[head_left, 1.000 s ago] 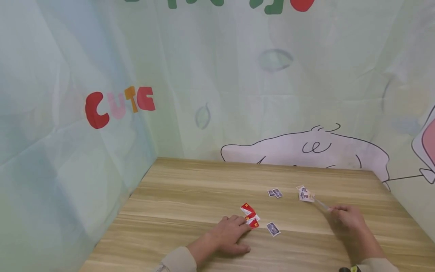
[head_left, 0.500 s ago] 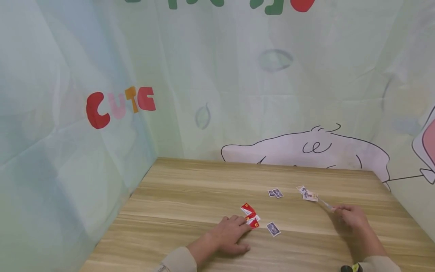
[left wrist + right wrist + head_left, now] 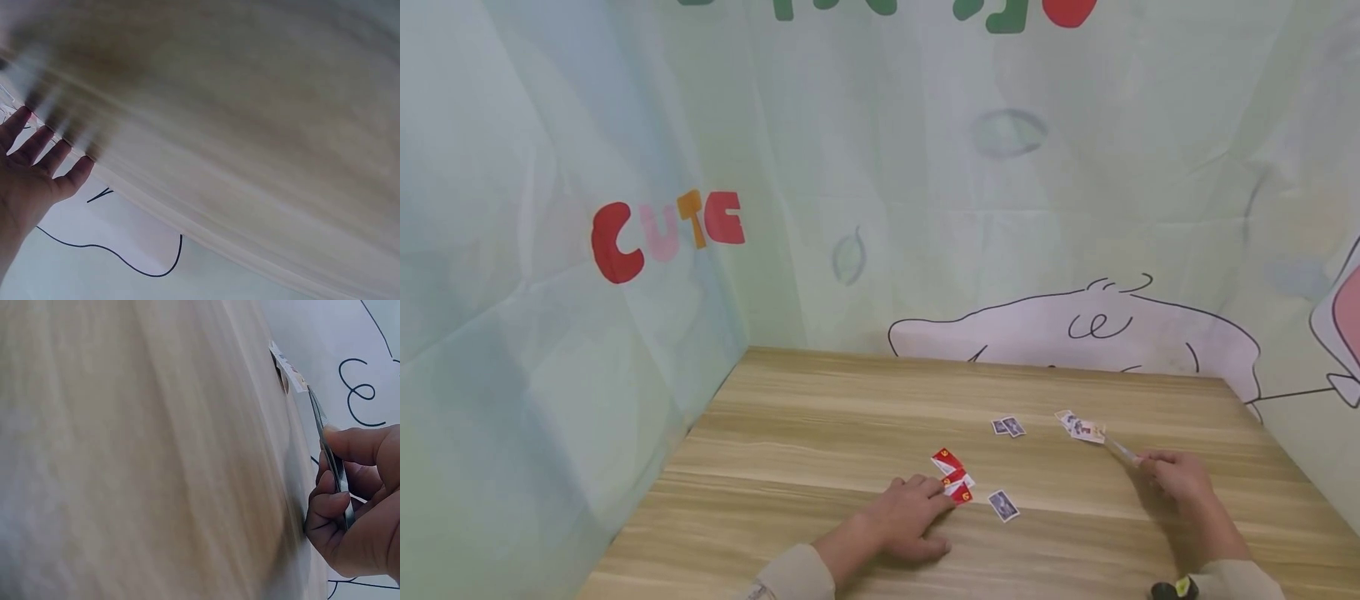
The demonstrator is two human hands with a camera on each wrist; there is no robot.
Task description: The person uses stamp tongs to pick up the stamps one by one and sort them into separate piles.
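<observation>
My right hand [image 3: 1176,481] grips metal tweezers [image 3: 334,462] between thumb and curled fingers. Their tips pinch the edge of a small pale stamp [image 3: 1087,431] with a coloured picture. It partly overlaps another pale stamp [image 3: 1063,416] on the wooden table; in the right wrist view the pinched stamp [image 3: 290,370] looks tilted up from the surface. My left hand [image 3: 906,518] rests on the table with fingers spread, its fingertips at several overlapping red and white stamps [image 3: 947,460]. In the left wrist view, the left fingers [image 3: 53,150] are extended and nothing is gripped.
Two overlapping grey-blue stamps [image 3: 1012,427] lie further back between the hands. A single grey-blue stamp [image 3: 1003,505] lies nearer, right of the left hand. The wood-grain table [image 3: 820,400] meets a printed pale green curtain [image 3: 850,167] at the back and left.
The right hand has shifted slightly right, drawing the pinched stamp rightward and baring more of the one beneath. The left hand stays about where it was.
</observation>
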